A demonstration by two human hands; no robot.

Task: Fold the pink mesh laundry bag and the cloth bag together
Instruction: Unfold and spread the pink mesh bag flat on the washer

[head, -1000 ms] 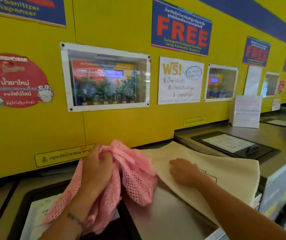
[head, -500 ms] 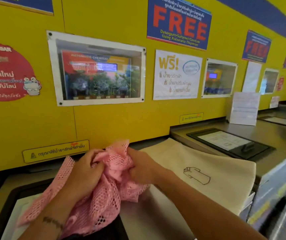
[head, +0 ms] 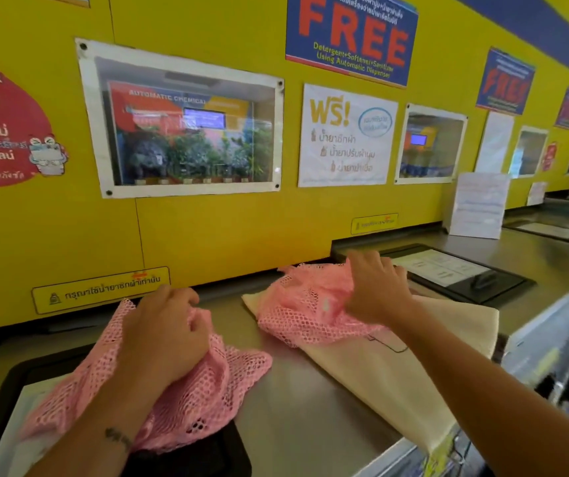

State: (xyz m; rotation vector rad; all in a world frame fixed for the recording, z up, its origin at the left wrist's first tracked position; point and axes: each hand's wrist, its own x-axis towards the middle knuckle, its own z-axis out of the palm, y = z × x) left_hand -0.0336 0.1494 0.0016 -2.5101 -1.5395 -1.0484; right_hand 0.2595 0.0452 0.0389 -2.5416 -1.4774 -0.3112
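Pink mesh laundry bag material shows as two bunches with a gap of bare steel between them. My left hand (head: pixel 164 339) grips the left bunch (head: pixel 207 397) with curled fingers; it lies over a black lid at the near left. My right hand (head: pixel 376 290) holds the right bunch (head: pixel 297 311) against the far left end of the cream cloth bag (head: pixel 396 380). The cloth bag lies flat on the steel machine top (head: pixel 297 418), and a small line drawing on it is partly hidden by my right forearm. I cannot tell whether the two bunches join.
A yellow wall (head: pixel 207 235) with signs and windows rises right behind the machine tops. A black lid with a handle (head: pixel 465 280) lies to the right of the cloth bag. A paper notice (head: pixel 479 204) stands further right. The counter's front edge drops away at the lower right.
Both hands held one pink bundle together half a second ago. My right hand has since pulled part of the mesh right, onto the cloth bag, and my left hand stayed on the rest.
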